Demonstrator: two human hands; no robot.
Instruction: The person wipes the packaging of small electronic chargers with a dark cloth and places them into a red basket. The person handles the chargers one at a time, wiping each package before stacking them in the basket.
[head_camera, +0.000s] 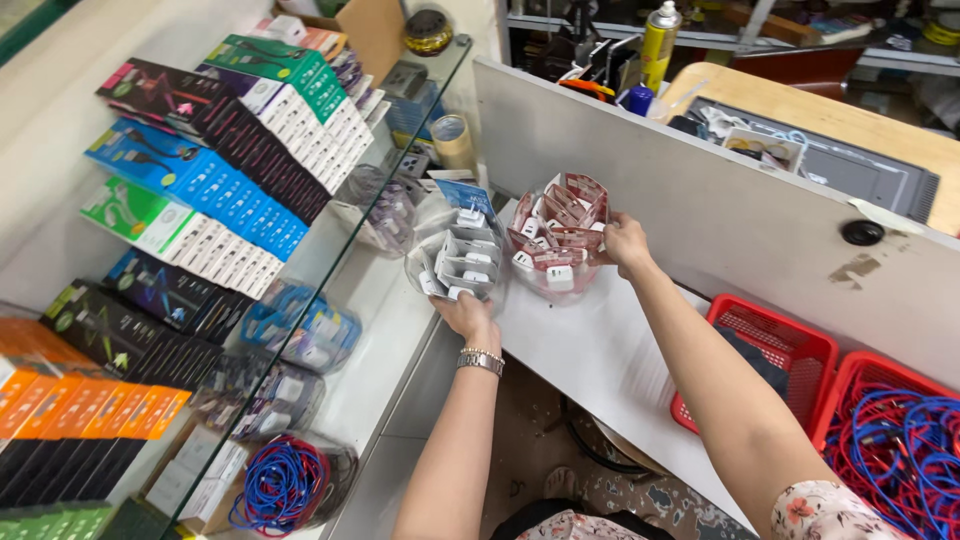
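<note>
My left hand (466, 315), with a metal watch on the wrist, grips the near rim of a clear round tub (455, 262) packed with small white chargers in grey-white packets. Beside it to the right stands a second clear tub (556, 240) holding white chargers in red-and-white packets; my right hand (625, 244) holds its right side. Both tubs rest on the white counter (590, 350) next to a glass display case (350, 250).
Rows of boxed cables in black, blue, green and orange fill the shelves on the left (230, 190). A coil of blue and red cable (283, 485) lies low in the case. Two red baskets (775, 345) sit to the right, one with blue cables (900, 440). A white partition (720, 200) stands behind.
</note>
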